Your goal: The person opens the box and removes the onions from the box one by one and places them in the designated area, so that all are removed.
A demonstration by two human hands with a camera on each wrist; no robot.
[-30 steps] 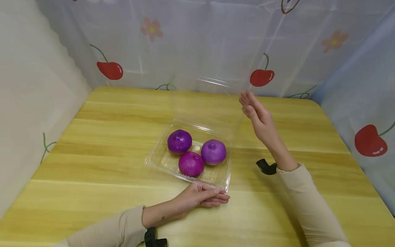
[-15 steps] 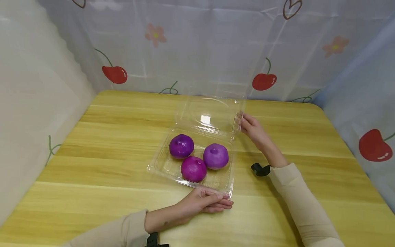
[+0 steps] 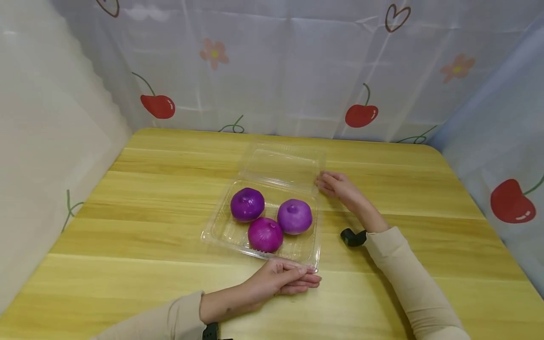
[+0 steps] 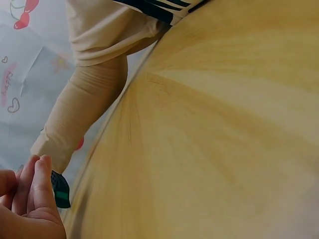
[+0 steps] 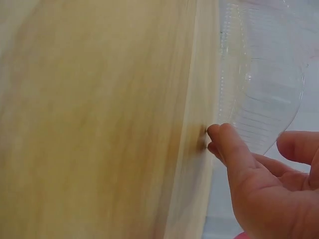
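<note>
A clear plastic clamshell container (image 3: 217, 231) lies on the table with its transparent lid (image 3: 282, 165) tipped back behind it. In its base sit three purple onions: a dark one (image 3: 247, 204) at left, a lighter one (image 3: 295, 216) at right and a magenta one (image 3: 265, 234) in front. My left hand (image 3: 276, 281) holds the front rim near its right corner, thumb above; in the left wrist view its fingers (image 4: 41, 186) extend nearly straight. My right hand (image 3: 337, 189) grips the lid's right edge near the hinge. In the right wrist view the lid's clear wall (image 5: 264, 94) passes between thumb and fingers.
The pale wood table (image 3: 127, 226) extends around the container. A curtain (image 3: 276, 71) printed with cherries and flowers hangs behind the far edge, with more cloth (image 3: 510, 141) at the right side. Dark wrist mounts (image 3: 352, 237) sit near both cuffs.
The lid has swung from upright down toward the back of the table. My right hand has come down and slightly left with it. The left hand and onions stay in place.
</note>
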